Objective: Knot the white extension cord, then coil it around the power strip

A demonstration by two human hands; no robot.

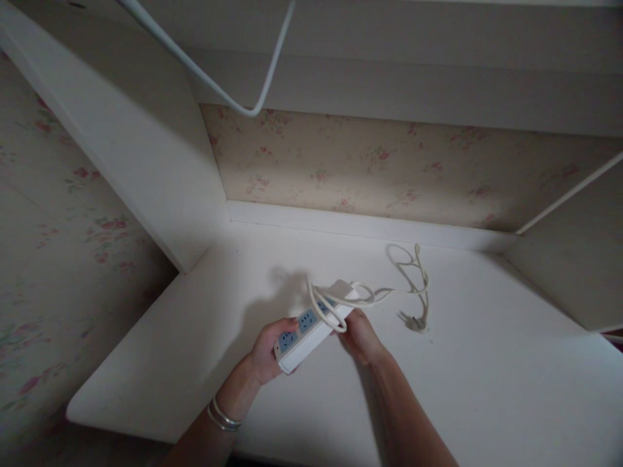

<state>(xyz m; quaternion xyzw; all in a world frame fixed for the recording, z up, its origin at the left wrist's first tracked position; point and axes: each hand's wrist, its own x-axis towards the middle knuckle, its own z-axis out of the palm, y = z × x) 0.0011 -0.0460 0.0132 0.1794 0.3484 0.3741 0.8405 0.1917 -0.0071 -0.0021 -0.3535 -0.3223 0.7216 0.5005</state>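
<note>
A white power strip with blue-grey socket panels is held at a slant above the white surface. Its near left end lies in my left hand, thumb on top beside a socket and fingers round the side. My right hand is closed at the strip's right side, its fingertips by a loop of cord and partly hidden; whether they also pinch the cord I cannot tell. The white cord loops over the strip's upper part, then trails right across the surface to its plug.
The white desktop has a raised strip along its back edge. Side panels stand at left and right, with flowered wallpaper behind. Overhead, a pale cable hangs down in a bend below a shelf.
</note>
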